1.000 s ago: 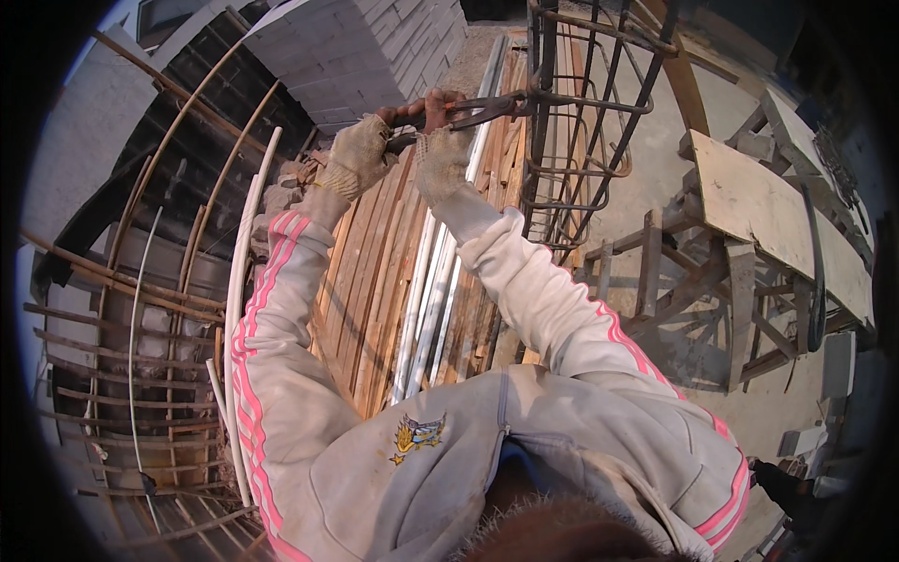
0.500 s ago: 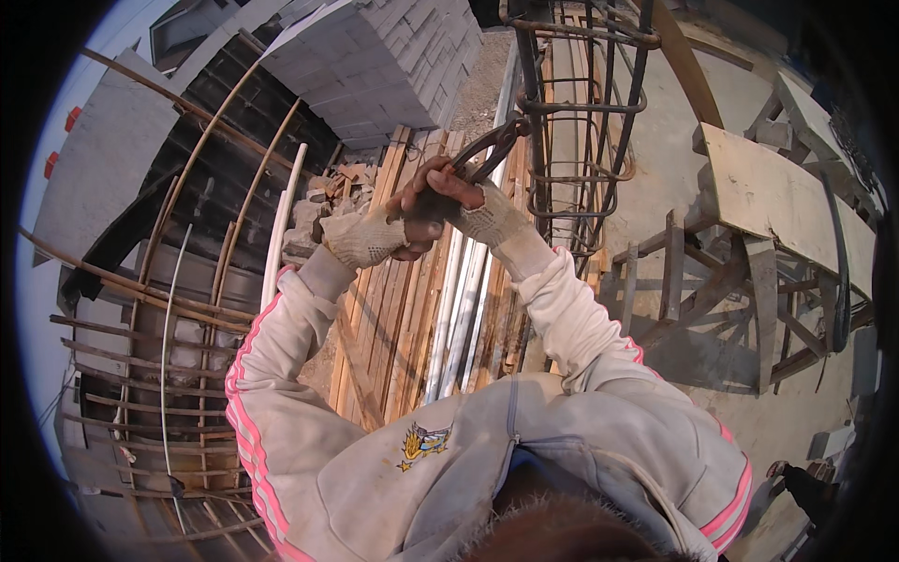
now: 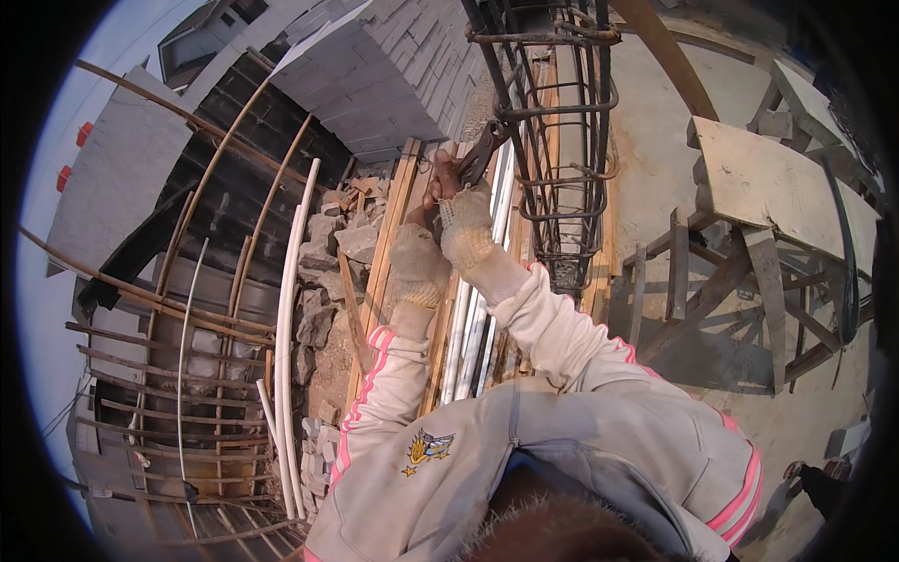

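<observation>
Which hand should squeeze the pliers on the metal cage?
Probably the right hand: its fingers already grip the dark metal pliers, whose tip meets the rusty steel rebar cage. The left hand sits lower, beside it.

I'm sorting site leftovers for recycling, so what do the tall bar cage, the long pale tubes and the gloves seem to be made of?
Bar cage: likely steel rebar, dark and rusty brown, with bent hoops round straight bars.
Pale tubes: probably plastic conduit, smooth matte white, though painted metal is possible.
Gloves on the left hand and right hand: knitted fabric, seemingly cotton, beige with a visible weave and dirt stains.
</observation>
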Available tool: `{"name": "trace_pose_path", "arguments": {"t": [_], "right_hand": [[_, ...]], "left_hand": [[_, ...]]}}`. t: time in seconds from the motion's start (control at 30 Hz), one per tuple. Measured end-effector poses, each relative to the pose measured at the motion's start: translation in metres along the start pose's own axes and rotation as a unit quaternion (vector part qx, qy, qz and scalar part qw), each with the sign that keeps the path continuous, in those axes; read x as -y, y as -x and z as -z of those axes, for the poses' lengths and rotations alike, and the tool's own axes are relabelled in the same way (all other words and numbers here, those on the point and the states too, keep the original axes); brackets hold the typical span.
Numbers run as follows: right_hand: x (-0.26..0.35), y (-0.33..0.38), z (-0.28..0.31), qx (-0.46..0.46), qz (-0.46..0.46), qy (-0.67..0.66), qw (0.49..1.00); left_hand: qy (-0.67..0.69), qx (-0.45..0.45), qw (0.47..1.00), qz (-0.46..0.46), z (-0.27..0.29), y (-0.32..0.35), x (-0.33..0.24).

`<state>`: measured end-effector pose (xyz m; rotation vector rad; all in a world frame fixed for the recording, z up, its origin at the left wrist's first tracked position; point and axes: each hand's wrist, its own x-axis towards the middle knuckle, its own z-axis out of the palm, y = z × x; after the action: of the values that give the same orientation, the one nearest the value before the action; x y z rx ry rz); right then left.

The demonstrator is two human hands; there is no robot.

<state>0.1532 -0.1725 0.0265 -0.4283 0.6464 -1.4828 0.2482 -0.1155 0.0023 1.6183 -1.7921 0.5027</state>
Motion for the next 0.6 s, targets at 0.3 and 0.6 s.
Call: {"name": "trace_pose_path", "arguments": {"t": [0.3,0.6], "right_hand": [[0.018,0.032,0.005,0.241,-0.095,-0.182,0.949],[0.025,0.008,0.042,0.469,-0.093,-0.120,0.870]], "left_hand": [[0.542,0.521,0.605,0.261,0.082,-0.061,0.034],[0.306,0.526,0.746,0.272,0.059,-0.021,0.016]]}}
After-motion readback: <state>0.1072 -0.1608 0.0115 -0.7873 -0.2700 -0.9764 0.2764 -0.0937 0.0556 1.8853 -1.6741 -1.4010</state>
